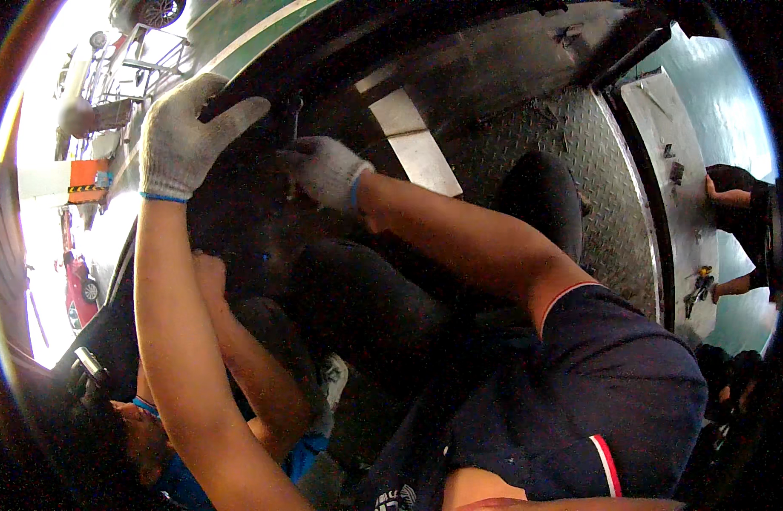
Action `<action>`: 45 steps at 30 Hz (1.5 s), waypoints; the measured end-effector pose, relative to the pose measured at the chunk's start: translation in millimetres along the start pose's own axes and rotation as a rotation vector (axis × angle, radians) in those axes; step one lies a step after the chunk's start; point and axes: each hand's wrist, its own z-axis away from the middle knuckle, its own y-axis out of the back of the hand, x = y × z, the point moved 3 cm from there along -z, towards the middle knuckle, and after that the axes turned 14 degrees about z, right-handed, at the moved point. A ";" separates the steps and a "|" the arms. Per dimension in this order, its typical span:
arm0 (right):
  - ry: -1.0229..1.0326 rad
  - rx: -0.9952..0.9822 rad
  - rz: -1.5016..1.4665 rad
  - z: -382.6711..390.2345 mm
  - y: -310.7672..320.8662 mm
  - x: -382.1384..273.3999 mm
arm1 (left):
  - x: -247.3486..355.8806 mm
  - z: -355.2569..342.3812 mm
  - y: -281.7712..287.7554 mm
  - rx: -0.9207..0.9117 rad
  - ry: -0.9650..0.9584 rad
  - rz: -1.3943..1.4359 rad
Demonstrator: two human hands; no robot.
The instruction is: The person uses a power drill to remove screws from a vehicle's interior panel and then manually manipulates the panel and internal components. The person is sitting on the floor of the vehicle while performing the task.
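Observation:
My left hand [183,140], in a pale knit glove with a blue cuff, is raised at the left beside the edge of a large dark panel [281,55]. Its thumb stands apart from the fingers, and the fingertips reach that edge. Further right and a little lower, my right hand [328,173] wears a matching glove. Its fingers are closed around a small metal wrench [297,115], whose ring-shaped end points up out of the grip. Deep shadow hides the surface around the wrench and below the right hand.
A co-worker's bare forearm [259,358] lies close beside my left arm. A steel tread-plate floor [545,145] and pale flat strips [417,149] are to the right. Beyond, another person's hand [713,189] touches a grey bench [656,102] holding tools [698,289].

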 end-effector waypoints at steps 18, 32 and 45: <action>0.082 0.124 0.482 -48.4 -30.4 50.0 | 6.9 -27.0 -23.4 -0.046 -0.023 0.174; -0.067 -0.277 0.034 11.6 88.8 -41.5 | -9.3 5.3 -0.2 0.008 0.003 -0.013; -0.048 -0.169 0.066 27.7 15.3 -46.2 | -15.3 6.9 1.8 0.027 -0.006 -0.060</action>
